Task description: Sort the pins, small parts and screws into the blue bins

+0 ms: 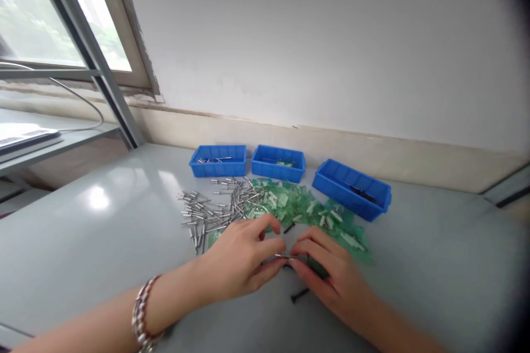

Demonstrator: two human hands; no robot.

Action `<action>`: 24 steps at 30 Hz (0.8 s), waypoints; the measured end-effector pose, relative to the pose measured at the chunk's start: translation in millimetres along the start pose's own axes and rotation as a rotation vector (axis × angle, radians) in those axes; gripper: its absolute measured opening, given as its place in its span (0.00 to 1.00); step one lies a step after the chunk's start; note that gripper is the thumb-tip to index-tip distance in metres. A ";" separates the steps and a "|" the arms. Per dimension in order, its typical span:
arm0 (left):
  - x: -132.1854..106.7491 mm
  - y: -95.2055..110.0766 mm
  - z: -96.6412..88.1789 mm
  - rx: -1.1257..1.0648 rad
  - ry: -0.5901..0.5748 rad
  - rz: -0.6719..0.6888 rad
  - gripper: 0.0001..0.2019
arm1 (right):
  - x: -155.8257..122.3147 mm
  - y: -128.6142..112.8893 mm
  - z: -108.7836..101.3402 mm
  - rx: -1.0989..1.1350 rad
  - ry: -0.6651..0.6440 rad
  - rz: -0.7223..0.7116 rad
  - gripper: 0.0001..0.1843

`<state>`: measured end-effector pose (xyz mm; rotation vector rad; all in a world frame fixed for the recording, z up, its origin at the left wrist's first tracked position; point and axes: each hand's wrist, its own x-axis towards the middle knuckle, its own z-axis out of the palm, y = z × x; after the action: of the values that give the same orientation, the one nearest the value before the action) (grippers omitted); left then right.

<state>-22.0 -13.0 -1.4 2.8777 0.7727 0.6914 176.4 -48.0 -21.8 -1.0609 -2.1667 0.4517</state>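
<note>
Over the table, my left hand [248,253], with a beaded bracelet on its wrist, pinches a thin silver blind rivet [280,255] between thumb and forefinger. My right hand [327,270] meets it from the other side, thumb and fingertips closed at the rivet's other end. Something dark shows under the right fingers, too hidden to name. One black screw [298,295] lies below the hands and another black screw [289,228] just beyond them. Loose silver rivets [202,212] are heaped to the left, beside a pile of small green plastic bags [290,201] holding pale pieces.
Three blue bins stand along the wall: the left bin [218,170] holds some rivets, the middle bin [277,171] some green bags, the right bin [351,196] black pieces. A metal shelf frame [111,99] rises at the left, by a window.
</note>
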 end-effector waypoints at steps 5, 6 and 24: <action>-0.4 -0.4 1.2 0.007 0.027 0.016 0.09 | 0.2 1.0 0.9 0.002 0.004 -0.029 0.08; -0.4 -0.3 1.2 0.010 0.031 0.021 0.09 | 0.1 1.2 1.0 -0.001 0.003 -0.035 0.08; 0.0 -1.0 2.0 -0.041 -0.001 -0.032 0.10 | 0.9 1.2 2.1 -0.061 0.034 -0.026 0.07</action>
<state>-21.5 -12.1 -3.4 2.8223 0.7931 0.6932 175.2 -46.6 -23.6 -1.0648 -2.1737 0.3552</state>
